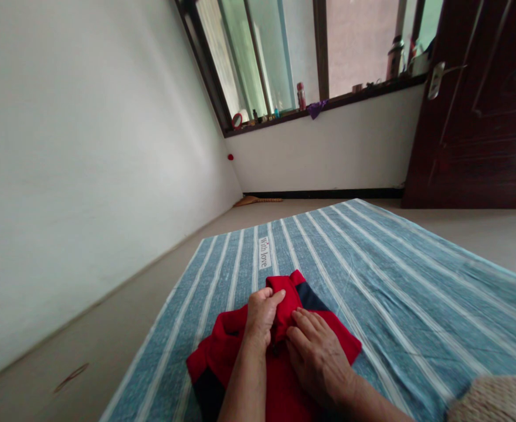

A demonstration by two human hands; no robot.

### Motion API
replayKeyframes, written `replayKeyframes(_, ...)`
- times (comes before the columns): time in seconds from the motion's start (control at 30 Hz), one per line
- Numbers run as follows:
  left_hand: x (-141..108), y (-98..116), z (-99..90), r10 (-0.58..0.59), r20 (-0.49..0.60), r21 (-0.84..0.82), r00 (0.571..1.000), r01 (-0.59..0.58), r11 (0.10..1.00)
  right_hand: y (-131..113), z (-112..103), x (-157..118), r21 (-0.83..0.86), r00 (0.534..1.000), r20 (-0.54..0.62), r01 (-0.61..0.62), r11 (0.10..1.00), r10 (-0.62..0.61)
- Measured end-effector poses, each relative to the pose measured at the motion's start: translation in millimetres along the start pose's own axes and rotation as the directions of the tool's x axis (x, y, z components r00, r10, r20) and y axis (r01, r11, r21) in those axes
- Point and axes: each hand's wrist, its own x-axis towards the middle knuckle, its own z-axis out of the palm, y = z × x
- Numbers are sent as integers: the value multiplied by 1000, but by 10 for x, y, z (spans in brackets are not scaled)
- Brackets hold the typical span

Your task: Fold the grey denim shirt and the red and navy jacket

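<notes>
In the head view, a red garment [279, 351] with dark navy panels lies bunched on the near end of a blue striped sheet [394, 281], and both hands rest on top of it. The left hand [261, 316] is curled into a loose fist, its fingers closed on a raised fold of the red cloth near the garment's far edge, apparently pinching the fabric up so that it stays gathered. The right hand [317, 351] lies flatter just beside it, fingers together and pressed down on the cloth, thumb tucked toward the same fold, as if pinning the garment in place while the other hand pulls; whether it truly grips anything underneath cannot be told. The two hands nearly touch over the middle of the garment. The sheet is spread flat over a pale floor and carries a small white label [264, 252] just beyond the garment. Far past the garment, a white wall runs under a windowsill [323, 105] crowded with small bottles and a purple cloth. To the right of that stands a dark wooden door [482, 117] with a metal handle. A straw-coloured woven thing [499, 401] sits on the sheet's near right corner, well apart from the garment.
</notes>
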Motion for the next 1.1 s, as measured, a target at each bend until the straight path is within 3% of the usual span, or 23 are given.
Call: replayKeyframes(1.1,-32,45,22,-19,10,-20,1000,19,1000,15,0,-5,-6,999,35,6,1000,-6)
